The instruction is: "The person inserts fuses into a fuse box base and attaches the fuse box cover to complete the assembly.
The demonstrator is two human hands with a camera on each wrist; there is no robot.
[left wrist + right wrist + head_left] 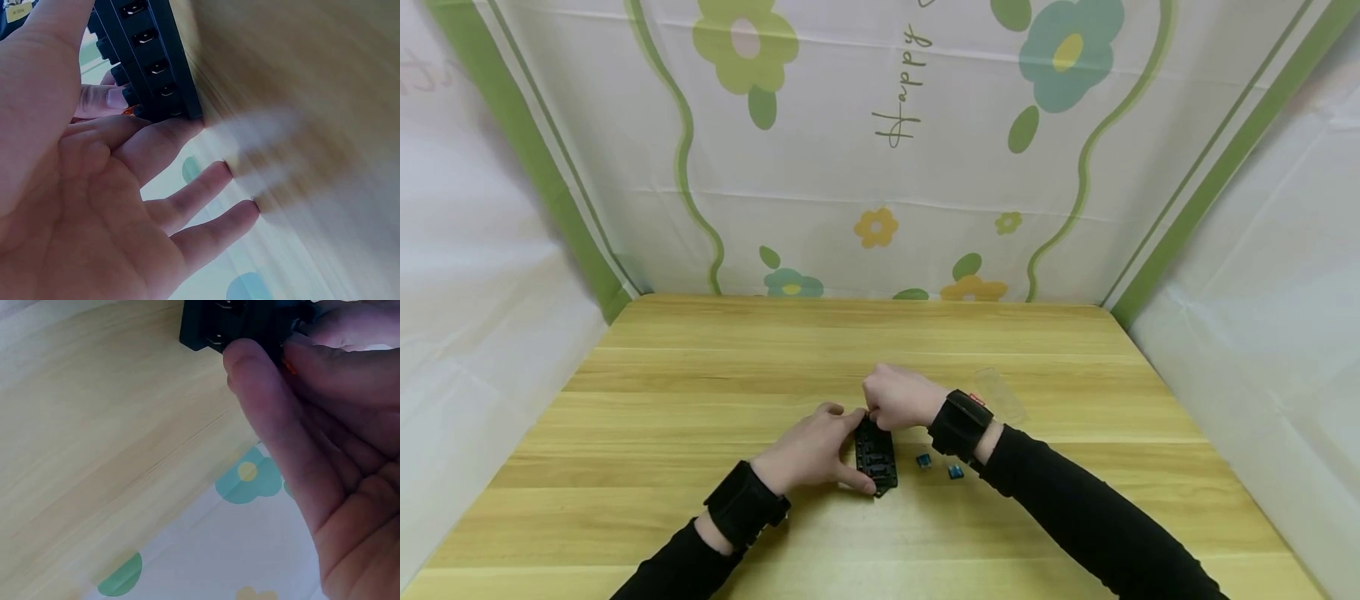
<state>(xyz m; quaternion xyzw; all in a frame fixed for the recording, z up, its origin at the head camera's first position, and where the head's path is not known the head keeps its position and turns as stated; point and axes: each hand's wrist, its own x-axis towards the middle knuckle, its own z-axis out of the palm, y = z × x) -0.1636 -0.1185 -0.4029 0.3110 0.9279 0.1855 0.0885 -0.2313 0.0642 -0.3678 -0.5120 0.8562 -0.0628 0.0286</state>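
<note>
A black slotted block [876,460], which looks like a blade fuse block, lies lengthwise before me on the table. My left hand [814,446] grips it by its two ends, thumb at the near end and index finger at the far end; the other fingertips rest on the tabletop in the left wrist view. Over the far end, my right hand [901,398] has curled fingers and pinches a small orange piece [289,367], mostly hidden by the fingers and the block. Two small blue pieces [923,460], which look like blade fuses, lie right of the block.
A clear plastic cover [1002,397] lies beyond the right wrist, with a small red label [977,398] beside the wristband. The wooden table [700,367] ends at a flower-printed cloth [820,175] behind, and white cloth hangs at both sides.
</note>
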